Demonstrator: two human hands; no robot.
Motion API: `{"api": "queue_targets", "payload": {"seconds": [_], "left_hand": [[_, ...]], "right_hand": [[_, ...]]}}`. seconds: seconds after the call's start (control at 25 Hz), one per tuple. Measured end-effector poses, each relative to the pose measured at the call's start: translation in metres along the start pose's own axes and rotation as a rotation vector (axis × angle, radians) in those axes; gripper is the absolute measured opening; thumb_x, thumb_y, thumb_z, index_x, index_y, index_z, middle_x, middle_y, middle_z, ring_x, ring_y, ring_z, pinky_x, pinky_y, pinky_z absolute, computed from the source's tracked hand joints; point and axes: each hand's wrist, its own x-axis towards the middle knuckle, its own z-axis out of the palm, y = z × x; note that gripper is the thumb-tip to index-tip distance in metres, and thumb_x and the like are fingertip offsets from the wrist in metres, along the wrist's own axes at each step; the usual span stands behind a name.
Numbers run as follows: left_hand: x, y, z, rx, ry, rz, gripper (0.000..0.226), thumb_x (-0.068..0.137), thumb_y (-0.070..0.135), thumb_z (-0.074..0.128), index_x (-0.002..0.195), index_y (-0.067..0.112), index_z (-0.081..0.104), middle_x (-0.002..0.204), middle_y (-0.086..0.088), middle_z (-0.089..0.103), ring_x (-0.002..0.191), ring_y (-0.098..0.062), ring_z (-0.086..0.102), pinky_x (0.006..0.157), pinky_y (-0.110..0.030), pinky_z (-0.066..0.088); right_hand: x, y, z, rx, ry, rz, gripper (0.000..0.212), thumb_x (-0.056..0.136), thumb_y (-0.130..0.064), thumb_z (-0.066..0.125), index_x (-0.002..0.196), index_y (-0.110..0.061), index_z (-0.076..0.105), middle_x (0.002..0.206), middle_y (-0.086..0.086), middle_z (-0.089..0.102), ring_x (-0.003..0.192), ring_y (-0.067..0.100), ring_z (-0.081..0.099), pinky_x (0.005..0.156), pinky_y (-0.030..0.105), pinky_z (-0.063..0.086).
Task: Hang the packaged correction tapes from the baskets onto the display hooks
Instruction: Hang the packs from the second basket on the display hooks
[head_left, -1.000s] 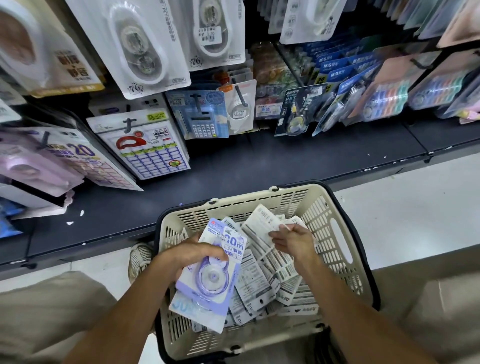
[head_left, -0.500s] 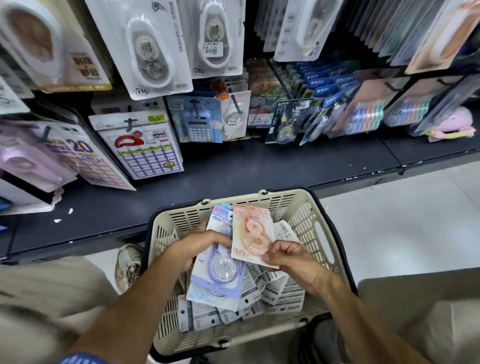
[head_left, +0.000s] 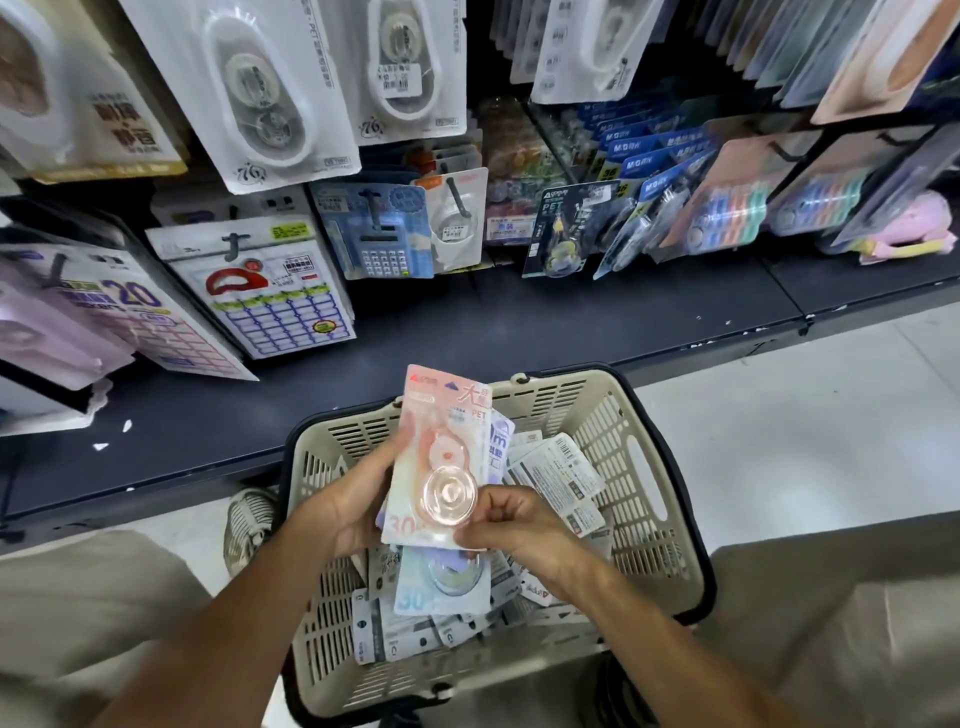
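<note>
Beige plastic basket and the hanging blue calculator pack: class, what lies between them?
In the head view, only bare dark shelf board lies between the beige plastic basket and the blue calculator pack; no goods rest there.

A calculator pack hangs beside a label-sticker pack above the dark shelf.
</note>
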Motion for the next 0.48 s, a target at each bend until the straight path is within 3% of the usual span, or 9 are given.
{"api": "queue_targets", "payload": {"seconds": [0.08, 0.16, 0.2, 0.28, 0.36, 0.4, 0.44, 0.48], "left_hand": [[0.004, -0.001, -0.003, 0.099, -0.006, -0.074, 0.066, 0.065, 0.045, 0.085, 0.118, 0.009, 0.070, 0.099, -0.015, 0.080, 0.083, -0.029, 0.079, 0.064, -0.035, 0.062], [0.005, -0.001, -0.004, 0.180, -0.008, -0.096, 0.054, 0.064, 0.030, 0.080, 0.111, 0.007, 0.068, 0.085, -0.014, 0.080, 0.067, -0.025, 0.077, 0.055, -0.030, 0.060], [0.006, 0.001, -0.005, 0.198, -0.003, -0.093, 0.051, 0.064, 0.030, 0.079, 0.109, 0.008, 0.069, 0.086, -0.015, 0.080, 0.068, -0.026, 0.077, 0.058, -0.032, 0.061], [0.008, 0.005, -0.002, 0.170, 0.027, -0.059, 0.048, 0.065, 0.033, 0.077, 0.106, 0.008, 0.070, 0.090, -0.016, 0.080, 0.072, -0.028, 0.078, 0.065, -0.037, 0.064], [0.010, 0.011, 0.008, 0.109, 0.036, -0.002, 0.044, 0.066, 0.030, 0.076, 0.103, 0.009, 0.070, 0.086, -0.015, 0.080, 0.069, -0.027, 0.078, 0.057, -0.036, 0.063], [0.011, 0.012, 0.013, 0.082, 0.031, 0.023, 0.044, 0.067, 0.028, 0.077, 0.106, 0.008, 0.069, 0.088, -0.015, 0.080, 0.072, -0.027, 0.079, 0.057, -0.035, 0.063], [0.012, 0.012, 0.017, 0.074, 0.019, 0.044, 0.048, 0.068, 0.026, 0.078, 0.111, 0.009, 0.068, 0.093, -0.015, 0.080, 0.078, -0.028, 0.079, 0.061, -0.036, 0.064], [0.012, 0.013, 0.022, 0.092, 0.004, 0.051, 0.053, 0.067, 0.024, 0.081, 0.117, 0.010, 0.067, 0.100, -0.015, 0.080, 0.085, -0.028, 0.079, 0.065, -0.037, 0.064]], "right_hand": [[0.000, -0.001, -0.003, -0.120, -0.114, 0.005, 0.021, 0.081, 0.001, 0.078, 0.071, -0.015, 0.067, 0.077, 0.007, 0.070, 0.075, 0.018, 0.067, 0.077, 0.029, 0.054], [-0.002, -0.007, -0.009, -0.044, -0.226, 0.052, 0.018, 0.082, -0.014, 0.077, 0.066, -0.019, 0.069, 0.069, 0.000, 0.067, 0.069, 0.014, 0.064, 0.075, 0.028, 0.051], [-0.003, -0.010, -0.015, 0.121, -0.197, 0.068, 0.023, 0.083, -0.023, 0.075, 0.061, -0.020, 0.068, 0.063, -0.001, 0.065, 0.063, 0.014, 0.062, 0.071, 0.029, 0.051], [-0.004, -0.014, -0.027, 0.531, 0.083, 0.058, 0.039, 0.087, -0.034, 0.066, 0.055, -0.015, 0.056, 0.063, 0.006, 0.065, 0.058, 0.022, 0.061, 0.062, 0.033, 0.053], [0.000, -0.009, -0.037, 0.664, 0.498, 0.067, 0.043, 0.098, -0.043, 0.053, 0.070, -0.010, 0.055, 0.080, 0.013, 0.070, 0.072, 0.028, 0.065, 0.070, 0.039, 0.056], [0.003, -0.005, -0.037, 0.629, 0.603, 0.141, 0.047, 0.102, -0.049, 0.044, 0.086, -0.008, 0.061, 0.093, 0.013, 0.073, 0.086, 0.030, 0.068, 0.081, 0.043, 0.056], [0.007, -0.005, -0.030, 0.623, 0.547, 0.200, 0.057, 0.103, -0.057, 0.036, 0.107, -0.009, 0.065, 0.108, 0.013, 0.073, 0.100, 0.032, 0.069, 0.092, 0.048, 0.054], [0.009, -0.009, -0.019, 0.641, 0.374, 0.204, 0.066, 0.102, -0.064, 0.029, 0.124, -0.013, 0.065, 0.120, 0.014, 0.072, 0.110, 0.035, 0.068, 0.101, 0.052, 0.050]]}}
